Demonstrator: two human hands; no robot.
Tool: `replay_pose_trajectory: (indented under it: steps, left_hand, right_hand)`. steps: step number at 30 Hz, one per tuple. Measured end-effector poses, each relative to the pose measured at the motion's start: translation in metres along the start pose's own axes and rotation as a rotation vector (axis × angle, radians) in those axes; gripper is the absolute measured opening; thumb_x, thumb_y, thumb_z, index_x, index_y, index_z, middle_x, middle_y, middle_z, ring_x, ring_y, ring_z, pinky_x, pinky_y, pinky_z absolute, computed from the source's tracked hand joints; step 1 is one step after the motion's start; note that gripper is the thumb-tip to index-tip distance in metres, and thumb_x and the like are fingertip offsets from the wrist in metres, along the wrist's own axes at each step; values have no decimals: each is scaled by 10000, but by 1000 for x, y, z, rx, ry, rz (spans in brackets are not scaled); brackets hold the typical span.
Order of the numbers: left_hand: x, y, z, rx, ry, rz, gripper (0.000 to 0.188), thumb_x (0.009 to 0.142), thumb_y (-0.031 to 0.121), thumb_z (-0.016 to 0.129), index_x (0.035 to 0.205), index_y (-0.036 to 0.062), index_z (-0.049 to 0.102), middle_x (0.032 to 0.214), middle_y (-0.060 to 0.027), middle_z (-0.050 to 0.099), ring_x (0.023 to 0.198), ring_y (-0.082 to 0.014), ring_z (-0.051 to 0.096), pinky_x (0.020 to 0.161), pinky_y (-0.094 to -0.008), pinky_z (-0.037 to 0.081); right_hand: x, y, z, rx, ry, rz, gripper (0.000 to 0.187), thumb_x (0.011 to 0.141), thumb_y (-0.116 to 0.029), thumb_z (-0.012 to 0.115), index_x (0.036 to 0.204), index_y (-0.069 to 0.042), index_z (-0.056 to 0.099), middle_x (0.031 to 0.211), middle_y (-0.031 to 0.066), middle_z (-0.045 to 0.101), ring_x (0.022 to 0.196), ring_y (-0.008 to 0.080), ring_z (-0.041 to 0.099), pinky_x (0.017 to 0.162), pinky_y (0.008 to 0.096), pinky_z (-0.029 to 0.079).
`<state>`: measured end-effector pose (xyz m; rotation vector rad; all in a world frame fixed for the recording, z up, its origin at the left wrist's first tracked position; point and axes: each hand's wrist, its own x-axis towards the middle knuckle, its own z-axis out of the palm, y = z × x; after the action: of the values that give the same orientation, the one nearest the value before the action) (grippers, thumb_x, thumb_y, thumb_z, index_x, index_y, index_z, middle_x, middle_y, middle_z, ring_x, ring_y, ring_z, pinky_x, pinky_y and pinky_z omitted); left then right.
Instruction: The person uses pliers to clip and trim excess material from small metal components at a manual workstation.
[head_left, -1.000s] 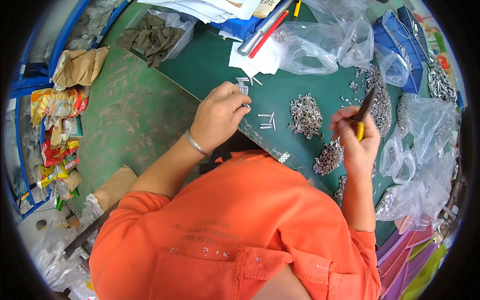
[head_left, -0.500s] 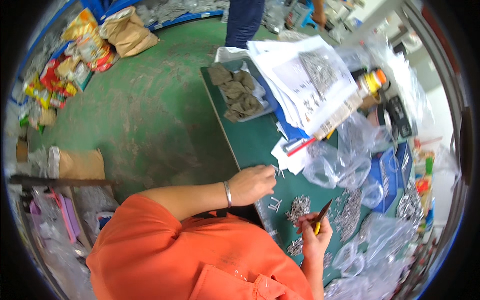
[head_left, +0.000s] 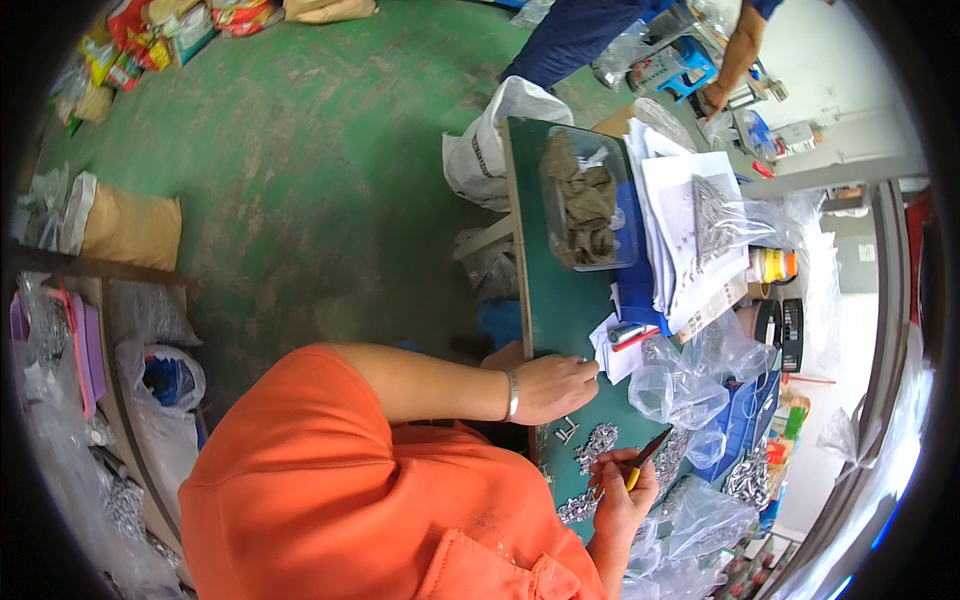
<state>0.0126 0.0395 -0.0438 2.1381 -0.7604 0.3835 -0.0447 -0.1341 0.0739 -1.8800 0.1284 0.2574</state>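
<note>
My left hand (head_left: 555,388) is over the near table edge, fingers curled together beside a white slip of paper (head_left: 611,348); I cannot make out what is between the fingertips. My right hand (head_left: 624,503) is closed around a pointed tool with a dark brown blade (head_left: 652,447) and a yellow handle, its exact kind unclear. A few loose silvery metal pins (head_left: 566,431) lie between the hands. Heaps of small metal parts (head_left: 598,444) sit close to my right fingers, and another metal heap (head_left: 577,508) lies nearer to me.
A clear plastic tub (head_left: 583,200) with brown cloth stands on the green table (head_left: 530,250). Stacked papers (head_left: 680,225), a pen (head_left: 635,340), plastic bags (head_left: 672,383) and a blue box (head_left: 735,425) crowd its far side. Beyond, a person's arm (head_left: 738,60) reaches over other things.
The whole view has swung, bringing more of the other person and a white sack into sight. My left hand stays near the paper slip; my right hand still holds the tool.
</note>
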Motion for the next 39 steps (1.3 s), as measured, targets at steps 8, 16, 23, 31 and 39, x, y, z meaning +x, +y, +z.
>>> replay_pose_trajectory:
  steps: [8,16,23,31,39]
  left_hand:
    - [-1,-1,10,-71,50,-3,93,745,99,484,815,38,478,823,-107,510,798,-248,549,710,-338,443]
    - [-4,-5,9,-202,69,-25,172,749,64,501,914,26,534,862,-89,507,798,-253,557,711,-332,462]
    - [-5,-2,-4,-423,168,-101,96,729,12,529,823,24,541,880,-106,531,821,-268,558,714,-342,463]
    - [4,9,-22,-753,177,-191,78,709,-21,573,774,14,549,813,-100,564,723,-264,584,629,-326,475]
    - [6,20,-30,-895,112,-174,99,728,-25,614,809,20,579,844,-71,600,759,-208,604,675,-285,490]
  right_hand:
    - [1,-10,9,-40,-22,12,125,797,71,510,904,9,532,814,98,619,664,135,601,537,227,470]
    - [2,-7,9,-36,-5,67,126,788,70,520,907,29,528,820,98,617,670,136,602,550,231,479]
    - [3,-5,9,8,-44,90,143,780,71,502,903,0,524,755,100,608,558,125,552,458,217,425]
    - [15,5,16,-45,-23,131,134,806,21,567,932,27,522,886,91,602,729,121,598,559,222,501]
    - [25,1,23,39,-16,105,161,799,52,597,929,14,510,837,80,603,719,122,590,586,241,516]
